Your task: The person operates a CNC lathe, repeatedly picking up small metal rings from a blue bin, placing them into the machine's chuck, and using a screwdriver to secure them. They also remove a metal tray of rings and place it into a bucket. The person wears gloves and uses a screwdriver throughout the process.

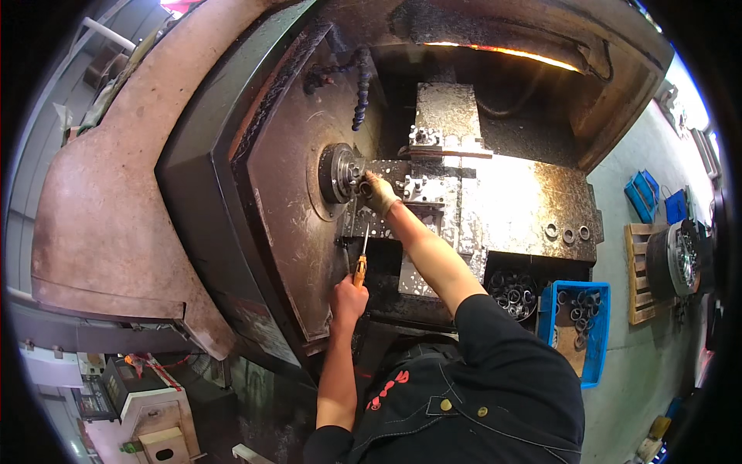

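Note:
My left hand [349,300], bare, is closed round the orange handle of an air blow gun [361,269]. Its thin metal nozzle points up towards the lathe chuck. In a pale glove, my right hand [379,195] reaches to the front of the round chuck [338,173]. The fingers are closed on a small dark metal ring [365,188] right at the chuck jaws; whether the jaws touch the ring I cannot tell. Just right of that hand stands a tool block [423,189] on the cross slide.
Three metal rings, one of them the middle ring [569,236], lie on the slide cover [533,209]. Below are a heap of rings [512,294] and a blue crate [547,309] with more rings. A segmented coolant hose [361,93] hangs above the chuck. A wooden pallet [640,271] lies at right.

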A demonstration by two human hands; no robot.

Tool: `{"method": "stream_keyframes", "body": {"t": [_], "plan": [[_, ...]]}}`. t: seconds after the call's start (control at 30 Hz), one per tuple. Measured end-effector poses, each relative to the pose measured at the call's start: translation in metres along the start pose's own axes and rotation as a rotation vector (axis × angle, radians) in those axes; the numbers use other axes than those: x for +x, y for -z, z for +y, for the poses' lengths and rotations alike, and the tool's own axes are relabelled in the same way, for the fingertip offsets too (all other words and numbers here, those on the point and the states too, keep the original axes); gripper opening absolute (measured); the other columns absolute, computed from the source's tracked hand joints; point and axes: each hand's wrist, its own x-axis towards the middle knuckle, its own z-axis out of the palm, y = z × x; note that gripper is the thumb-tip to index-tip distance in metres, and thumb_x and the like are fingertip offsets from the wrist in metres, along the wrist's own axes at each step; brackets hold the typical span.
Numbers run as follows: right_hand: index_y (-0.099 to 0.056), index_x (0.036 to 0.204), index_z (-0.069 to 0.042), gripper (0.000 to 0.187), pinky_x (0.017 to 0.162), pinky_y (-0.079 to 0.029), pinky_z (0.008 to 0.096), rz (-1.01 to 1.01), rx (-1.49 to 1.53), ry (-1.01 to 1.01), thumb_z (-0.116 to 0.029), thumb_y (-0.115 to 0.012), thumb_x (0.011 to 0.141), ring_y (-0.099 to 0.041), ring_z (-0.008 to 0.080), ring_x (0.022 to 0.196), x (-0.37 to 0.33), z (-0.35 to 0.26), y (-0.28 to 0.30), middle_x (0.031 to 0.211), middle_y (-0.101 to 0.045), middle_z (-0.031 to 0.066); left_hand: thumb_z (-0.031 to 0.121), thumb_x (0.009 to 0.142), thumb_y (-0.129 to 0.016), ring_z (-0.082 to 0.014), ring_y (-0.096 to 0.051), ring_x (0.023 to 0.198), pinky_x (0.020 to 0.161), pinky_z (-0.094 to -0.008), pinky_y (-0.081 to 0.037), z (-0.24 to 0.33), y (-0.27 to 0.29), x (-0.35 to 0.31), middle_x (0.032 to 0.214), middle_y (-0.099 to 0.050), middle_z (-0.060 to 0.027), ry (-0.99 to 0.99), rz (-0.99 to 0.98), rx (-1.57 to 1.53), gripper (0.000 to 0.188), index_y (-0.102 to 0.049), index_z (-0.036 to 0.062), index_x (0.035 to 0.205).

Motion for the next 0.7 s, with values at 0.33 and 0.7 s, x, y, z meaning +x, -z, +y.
{"method": "stream_keyframes", "body": {"t": [0.33, 0.7], "plan": [[-0.058, 0.086, -0.009, 0.018, 0.058, -0.045, 0.0291, 0.045, 0.942, -0.645, -0.026, -0.054, 0.089, -0.054, 0.0168, 0.064, -0.009, -0.03, -0.012, 0.077, -0.059, 0.0039, 0.017, 0.075, -0.053, -0.0434, -0.058, 0.081, 0.07, -0.0507, -0.046, 0.011, 0.006, -0.005, 0.083, -0.061, -0.0264, 0.013, 0.027, 0.07, 0.022, -0.059, 0.0015, 0.09], [-0.054, 0.096, -0.011, 0.016, 0.054, -0.046, 0.0301, 0.102, 0.876, -0.535, -0.022, -0.058, 0.086, -0.057, 0.0157, 0.069, -0.024, -0.037, -0.024, 0.084, -0.059, 0.0041, 0.017, 0.074, -0.055, -0.0424, -0.059, 0.079, 0.07, -0.0485, -0.047, 0.011, 0.016, 0.015, 0.081, -0.062, -0.0248, 0.05, 0.119, 0.102, 0.021, -0.06, 0.0007, 0.085]]}}
